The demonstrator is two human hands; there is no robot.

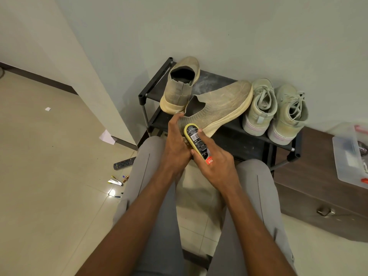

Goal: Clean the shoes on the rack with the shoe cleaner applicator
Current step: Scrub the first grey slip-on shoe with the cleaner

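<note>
Applicator [196,143] gripped by right hand [216,166], pad hidden against shoe [217,105]; left hand [175,144] grips heel.

Open rack top [214,76] between tan shoes [182,84].

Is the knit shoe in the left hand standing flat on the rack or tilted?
Tilted: the knit shoe lies on its side across the rack, sole edge showing.

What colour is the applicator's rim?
Yellow rim on the black-labelled applicator, clearest in the head view.
</note>
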